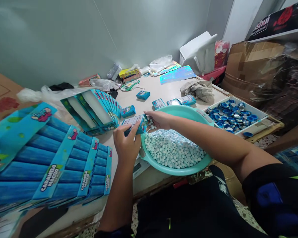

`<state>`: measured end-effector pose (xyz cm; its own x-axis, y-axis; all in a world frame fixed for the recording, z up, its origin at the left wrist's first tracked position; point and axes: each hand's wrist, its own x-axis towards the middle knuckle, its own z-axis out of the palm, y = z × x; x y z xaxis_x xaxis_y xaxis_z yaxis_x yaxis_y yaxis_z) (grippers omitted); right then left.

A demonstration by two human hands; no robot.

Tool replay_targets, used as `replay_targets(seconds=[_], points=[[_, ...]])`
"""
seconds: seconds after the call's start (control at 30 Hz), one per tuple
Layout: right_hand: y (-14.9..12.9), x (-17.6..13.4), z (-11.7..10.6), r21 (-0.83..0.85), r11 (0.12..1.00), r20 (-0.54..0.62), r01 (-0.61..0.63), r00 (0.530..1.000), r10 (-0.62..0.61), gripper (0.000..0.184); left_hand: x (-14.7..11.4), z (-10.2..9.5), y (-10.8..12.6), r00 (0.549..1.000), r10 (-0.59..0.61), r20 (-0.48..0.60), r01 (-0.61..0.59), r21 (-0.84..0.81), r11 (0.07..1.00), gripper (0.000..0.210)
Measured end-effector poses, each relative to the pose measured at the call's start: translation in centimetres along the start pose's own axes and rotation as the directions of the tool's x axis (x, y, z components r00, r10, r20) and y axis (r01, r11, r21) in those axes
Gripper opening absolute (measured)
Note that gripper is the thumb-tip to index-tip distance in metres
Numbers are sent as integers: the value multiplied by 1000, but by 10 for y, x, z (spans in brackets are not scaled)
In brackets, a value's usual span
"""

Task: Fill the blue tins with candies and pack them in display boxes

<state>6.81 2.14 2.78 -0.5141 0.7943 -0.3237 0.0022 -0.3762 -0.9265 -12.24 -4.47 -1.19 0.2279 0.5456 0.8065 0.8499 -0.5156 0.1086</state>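
Observation:
My left hand point(127, 142) is closed around a small blue candy box point(135, 122), tilted above the rim of a turquoise basin point(151, 162). Small white and pale-blue candies point(173, 152) fill much of that basin. My right hand point(160, 119) is cupped at the box's right end, with a few candies at its fingers; its palm is hidden. Similar small boxes point(143, 95) lie behind the basin, one of them point(128, 111) just beyond my left hand.
Blue display cartons point(74, 163) packed with rows stand at the left, more point(99, 109) behind them. A white tray point(258, 119) of blue caps is at the right. A grey cloth point(198, 90) and a holographic sheet point(177, 74) lie behind. Cardboard boxes point(253, 66) are stacked far right.

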Motion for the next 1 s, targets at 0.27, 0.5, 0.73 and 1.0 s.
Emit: replay_targets(seconds=[0.27,0.5,0.73,1.0], points=[[8,8,-29,-852,522,-169,-42,966,-198,40,-19,-16,-33,880,-474,1,430,-422,798,54],[9,1,-31,-961,275,6,29,997,-82,43,-45,-20,-71,612,-714,341,723,-607,329,61],[9,-7,-29,-982,175,82,74,996,40,38,-54,-30,-78,498,-657,566,834,-521,183,75],[9,-7,-30,-987,158,44,23,991,130,27,-50,-32,-77,609,-727,317,625,-756,194,76]])
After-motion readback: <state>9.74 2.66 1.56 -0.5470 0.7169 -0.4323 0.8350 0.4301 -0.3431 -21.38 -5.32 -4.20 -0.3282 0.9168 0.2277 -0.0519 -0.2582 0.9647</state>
